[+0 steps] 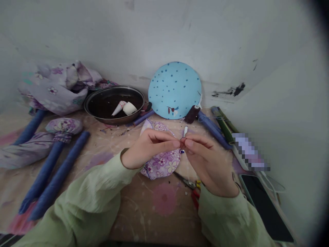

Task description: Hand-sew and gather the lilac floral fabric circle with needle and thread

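My left hand (151, 145) and my right hand (209, 159) meet over the middle of the table, thumbs and forefingers pinched close together. Whatever thin thing is between the fingertips is too small to make out. Under my left hand lies a purple flowered fabric piece (160, 164) with a rounded edge, partly hidden. A white pen-like stick (185, 131) shows just behind the fingertips. Scissors (189, 181) with red and yellow on the handles lie below my right hand, partly covered by the sleeve. A dark thread spool (192, 114) stands farther back.
A dark pan (113, 120) holds two white cone-like spools (130, 108). A round blue dotted board (174, 91) leans on the wall. Blue rolled tubes (61, 175) and bundled flowered cloth (59, 92) lie left. A phone (266, 207) and green bamboo-like pieces (223, 127) lie right.
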Tool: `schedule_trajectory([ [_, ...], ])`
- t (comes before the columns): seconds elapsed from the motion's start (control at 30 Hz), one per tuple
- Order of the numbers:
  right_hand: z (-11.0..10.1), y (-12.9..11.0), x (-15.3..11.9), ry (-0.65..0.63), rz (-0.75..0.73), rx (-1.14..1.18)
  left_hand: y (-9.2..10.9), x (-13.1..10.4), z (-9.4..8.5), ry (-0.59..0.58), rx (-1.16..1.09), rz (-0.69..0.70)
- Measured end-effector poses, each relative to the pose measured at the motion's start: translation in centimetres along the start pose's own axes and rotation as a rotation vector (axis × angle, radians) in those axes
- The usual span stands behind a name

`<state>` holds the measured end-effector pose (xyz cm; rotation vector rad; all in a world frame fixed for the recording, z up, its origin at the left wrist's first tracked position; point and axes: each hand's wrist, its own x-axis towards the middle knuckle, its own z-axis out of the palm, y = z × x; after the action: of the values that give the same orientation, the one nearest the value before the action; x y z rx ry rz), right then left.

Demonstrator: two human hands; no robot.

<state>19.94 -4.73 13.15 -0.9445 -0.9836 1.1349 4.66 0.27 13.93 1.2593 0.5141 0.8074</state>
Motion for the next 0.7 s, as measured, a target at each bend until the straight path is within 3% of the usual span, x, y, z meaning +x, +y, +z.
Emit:
schedule_trajectory([
  [0.53,0.1,0.1,-0.1,-0.043,0.010,0.071,-1.2,0.2,1.1,0.039,-0.339,-0.238],
  [0.7,0.3,-0.1,-0.2,-0.089,-0.008,0.138,-1.5,0.2,1.3,-0.034,-0.435,-0.255],
])
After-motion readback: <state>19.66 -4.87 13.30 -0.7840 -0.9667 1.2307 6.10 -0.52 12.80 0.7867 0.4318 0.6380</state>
